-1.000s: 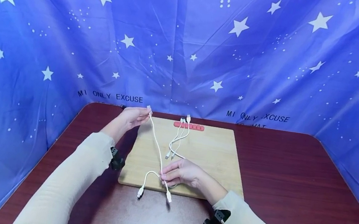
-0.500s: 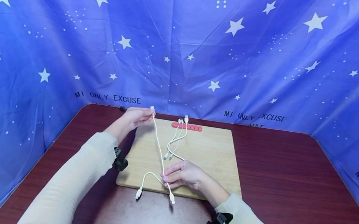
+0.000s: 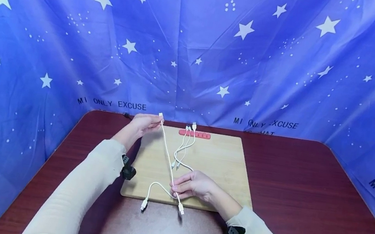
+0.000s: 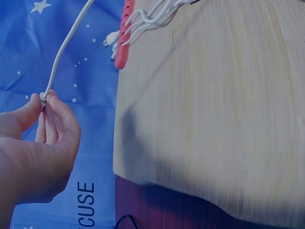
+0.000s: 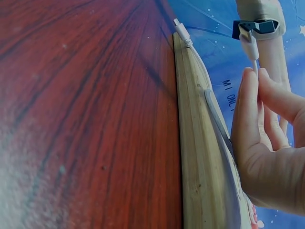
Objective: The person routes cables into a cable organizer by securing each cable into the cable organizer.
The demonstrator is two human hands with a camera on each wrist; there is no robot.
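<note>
My left hand (image 3: 145, 125) is raised over the wooden board's far left corner. Its thumb and fingers pinch a white USB cable (image 3: 166, 149) just below the plug (image 3: 160, 115), which points up. The cable slants down to my right hand (image 3: 196, 186), whose thumb and fingertips pinch it close to its other connector (image 3: 181, 208) above the board's front edge. In the right wrist view that white connector (image 5: 249, 46) sticks out beyond the fingertips. A second cable's plug (image 3: 144, 204) hangs just past the front edge; its cord (image 3: 159, 184) curves back towards the right hand.
A red cable holder (image 3: 203, 135) sits at the far edge of the wooden board (image 3: 224, 163), with several white cables (image 3: 182, 148) in its left slots. Dark red tabletop (image 3: 299, 198) surrounds the board. A blue star-patterned curtain (image 3: 200, 34) hangs behind.
Both hands have shifted slightly to the right, keeping their pinch on the cable. The cable stays stretched between them. The head view has tilted a little.
</note>
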